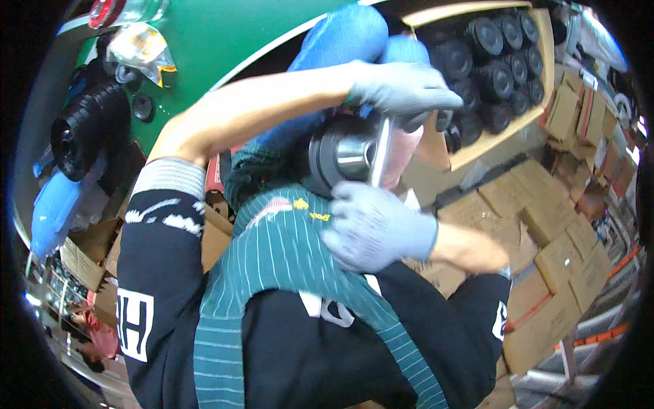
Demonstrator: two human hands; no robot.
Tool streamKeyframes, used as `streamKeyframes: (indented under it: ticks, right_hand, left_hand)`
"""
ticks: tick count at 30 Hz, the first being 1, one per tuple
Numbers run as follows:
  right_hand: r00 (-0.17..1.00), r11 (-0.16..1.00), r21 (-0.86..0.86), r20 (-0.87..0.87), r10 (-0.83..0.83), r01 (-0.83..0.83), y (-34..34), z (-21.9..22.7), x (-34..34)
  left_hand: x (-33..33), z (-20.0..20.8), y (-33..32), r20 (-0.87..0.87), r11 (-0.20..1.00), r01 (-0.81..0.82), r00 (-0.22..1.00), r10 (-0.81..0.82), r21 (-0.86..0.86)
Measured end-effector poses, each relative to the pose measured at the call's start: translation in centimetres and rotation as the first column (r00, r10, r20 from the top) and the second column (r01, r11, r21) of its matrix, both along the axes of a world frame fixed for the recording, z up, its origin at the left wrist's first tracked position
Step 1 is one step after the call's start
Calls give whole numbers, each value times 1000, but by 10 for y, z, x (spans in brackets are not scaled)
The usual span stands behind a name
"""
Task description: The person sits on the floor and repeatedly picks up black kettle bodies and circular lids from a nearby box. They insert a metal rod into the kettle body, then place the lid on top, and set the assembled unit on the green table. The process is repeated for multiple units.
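Both my hands wear grey gloves. My left hand point(402, 88) reaches across and closes over the far end of a shiny metal bar point(382, 151). My right hand point(378, 228) makes a fist at the bar's near end, close to my dark green striped apron point(293, 225). Just left of the bar is a black round part point(325, 160) with a shiny metal cylinder point(354, 151) on its face, between my legs. The cylinder meets or sits right behind the bar; I cannot tell which. Motion blurs the bar, and its ends are hidden by my gloves.
An open cardboard box point(449, 160) packed with several black round parts point(487, 75) stands at the far right. Closed cartons point(524, 204) are stacked on the right. At the left, a green table point(204, 41) carries black ribbed parts point(92, 129) and a plastic bag point(139, 48).
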State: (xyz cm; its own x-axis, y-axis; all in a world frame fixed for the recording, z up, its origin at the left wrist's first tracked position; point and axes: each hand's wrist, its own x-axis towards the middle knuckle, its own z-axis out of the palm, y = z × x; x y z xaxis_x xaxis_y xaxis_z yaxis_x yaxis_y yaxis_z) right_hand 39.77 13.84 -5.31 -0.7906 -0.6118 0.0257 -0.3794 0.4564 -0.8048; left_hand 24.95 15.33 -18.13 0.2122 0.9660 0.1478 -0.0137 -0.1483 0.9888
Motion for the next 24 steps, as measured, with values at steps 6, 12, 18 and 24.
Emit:
streamKeyframes:
  ticks: [6,12,18,24]
  right_hand:
    - [999,996,85,32,18,-21,-31,-6,-52]
    - [977,981,-14,-83,-196,196,-6,15,-2]
    - [568,616,-100,-294,-769,781,-4,7,63]
    - [323,379,186,274,-906,906,-33,-28,77]
  left_hand:
    - [-12,1,19,280,983,181,942,-185,42]
    - [-22,10,-3,-115,992,-2,993,16,124]
    - [-92,18,-61,-113,925,-372,925,363,-76]
    - [-163,-40,-172,-420,392,-867,493,762,-307]
